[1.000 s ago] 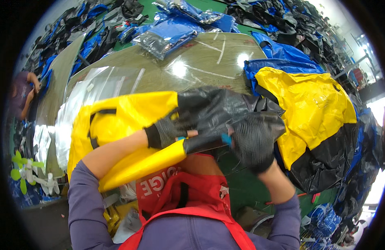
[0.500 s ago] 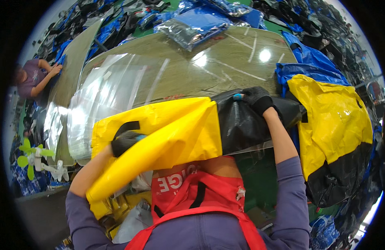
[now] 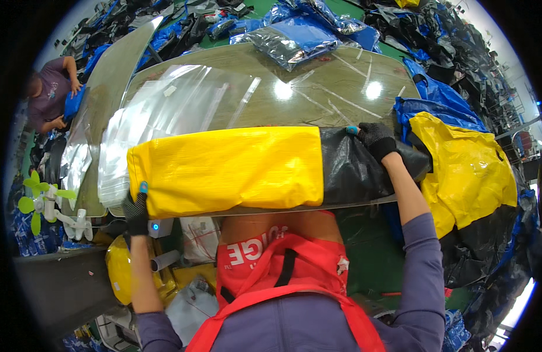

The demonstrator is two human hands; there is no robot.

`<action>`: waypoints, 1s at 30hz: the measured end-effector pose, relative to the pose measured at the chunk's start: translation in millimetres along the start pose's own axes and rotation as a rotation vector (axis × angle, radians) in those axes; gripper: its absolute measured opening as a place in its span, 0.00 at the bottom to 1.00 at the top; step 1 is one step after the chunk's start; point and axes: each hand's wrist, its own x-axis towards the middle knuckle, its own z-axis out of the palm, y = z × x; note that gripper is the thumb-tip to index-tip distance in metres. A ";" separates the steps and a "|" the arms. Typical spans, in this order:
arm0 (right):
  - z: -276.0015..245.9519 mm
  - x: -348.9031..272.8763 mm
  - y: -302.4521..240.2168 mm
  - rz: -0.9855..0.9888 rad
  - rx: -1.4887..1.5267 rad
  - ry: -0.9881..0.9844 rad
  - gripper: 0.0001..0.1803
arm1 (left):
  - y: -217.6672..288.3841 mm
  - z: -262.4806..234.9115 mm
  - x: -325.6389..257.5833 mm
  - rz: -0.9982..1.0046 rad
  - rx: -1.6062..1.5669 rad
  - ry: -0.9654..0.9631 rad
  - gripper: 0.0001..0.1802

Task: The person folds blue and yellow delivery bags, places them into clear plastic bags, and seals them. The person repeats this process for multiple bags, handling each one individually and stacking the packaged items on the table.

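Note:
A yellow and black tarpaulin bag (image 3: 235,167) lies folded into a long flat strip along the near side of the table. Its yellow part is to the left and the creased black part to the right. My left hand (image 3: 136,212), in a dark glove with a blue thumb tip, pinches the near left corner, thumb on top. At the far edge of the black part, my right hand (image 3: 376,141), gloved the same way, has its fingers curled on the material. The fingers' undersides are hidden.
Clear plastic sheets (image 3: 159,111) lie on the table (image 3: 271,105) at left. A packed blue bag (image 3: 294,41) sits at the far edge. More yellow and blue bags (image 3: 470,170) hang at right. A small green fan (image 3: 45,202) stands at left; another person (image 3: 54,94) handles something blue.
The yellow flap that was lifted and folded over my left forearm now lies flat. My left hand has moved down and left to the near corner. My right hand stays on the black part.

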 end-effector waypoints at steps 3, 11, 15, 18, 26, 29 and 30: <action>2.0 -17.6 -2.1 -0.082 -0.186 -0.151 0.29 | 9.9 -1.3 28.5 -0.154 0.582 -0.125 0.29; 9.6 -16.3 -18.4 -0.064 -0.229 -0.266 0.28 | 180.3 189.5 -30.6 0.640 0.395 -0.200 0.35; -30.2 -46.6 -26.3 -0.129 -0.281 -0.022 0.18 | 187.1 284.5 -61.3 0.917 0.722 -0.671 0.40; -56.3 -83.7 0.0 -0.314 -0.185 0.187 0.23 | 176.8 296.1 -60.4 0.860 0.779 -0.660 0.40; -15.2 -131.7 47.2 -0.118 -0.124 0.479 0.23 | 206.1 351.0 -79.4 1.031 0.550 -0.710 0.48; -8.3 -157.2 39.2 0.054 0.615 0.878 0.25 | 204.7 362.0 -83.9 0.957 0.574 -0.708 0.49; -8.2 -166.9 32.7 0.154 1.123 0.802 0.26 | 201.6 363.0 -85.0 0.964 0.576 -0.749 0.50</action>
